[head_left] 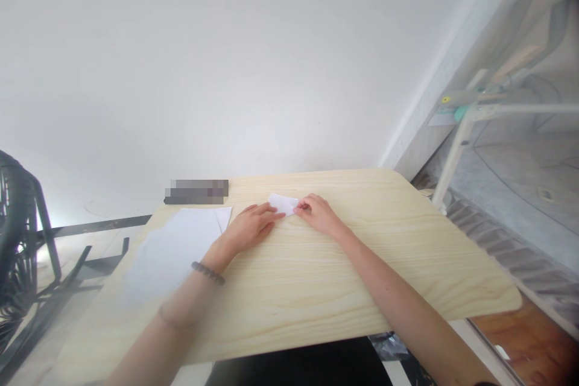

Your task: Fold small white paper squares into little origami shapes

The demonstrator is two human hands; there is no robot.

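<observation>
One pale wooden table (407, 241) is seen, with white sheets (176, 247) laid on its left part. The left hand (251, 226) is laid flat just beside the sheets, fingers stretched out, the tips pressed on the left edge of a small folded paper (284, 203) near the table's far edge. The right hand (316, 212) is curled, its fingers closed on the paper's right end. A beaded bracelet (208, 272) is worn on the left wrist.

Plain white wall (226, 42), far. Pale wood table (407, 241), centre. Black wire frame (18, 223), left. Glazed panel (520, 151), right. Reddish wood floor (534, 344), near right. Soft daylight.
</observation>
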